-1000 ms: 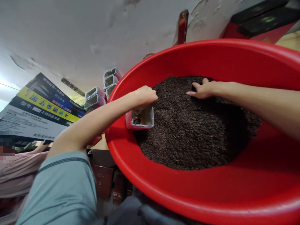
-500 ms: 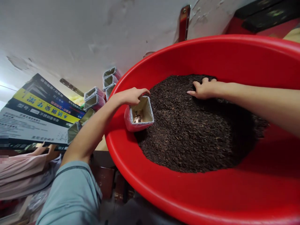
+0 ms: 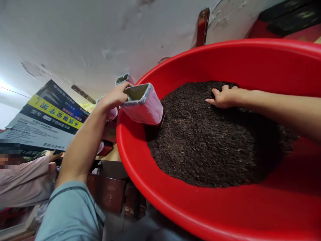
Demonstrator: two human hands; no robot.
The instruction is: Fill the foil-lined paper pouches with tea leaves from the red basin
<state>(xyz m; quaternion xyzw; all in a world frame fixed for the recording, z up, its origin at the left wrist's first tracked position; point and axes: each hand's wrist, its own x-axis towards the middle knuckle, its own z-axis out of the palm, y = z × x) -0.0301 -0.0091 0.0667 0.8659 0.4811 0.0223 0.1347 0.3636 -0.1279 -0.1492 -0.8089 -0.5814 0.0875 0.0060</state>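
A big red basin (image 3: 155, 194) holds a heap of dark loose tea leaves (image 3: 208, 140). My left hand (image 3: 114, 97) grips the rim of a small pink pouch (image 3: 142, 105) with a grey lining, lifted above the basin's left edge, its open mouth tilted up and away. My right hand (image 3: 224, 97) rests flat on the leaves at the far side of the heap, fingers spread, holding nothing.
More open pouches (image 3: 122, 79) stand behind the basin by the white wall. Printed boards (image 3: 47, 117) lean at the left. Another person's pink sleeve and hand (image 3: 30, 180) are at the lower left. Dark wooden furniture (image 3: 107, 190) sits below the basin.
My left hand has lifted the pouch out of the leaves and up over the basin's left rim, turning its mouth away. My right hand has stayed on the heap.
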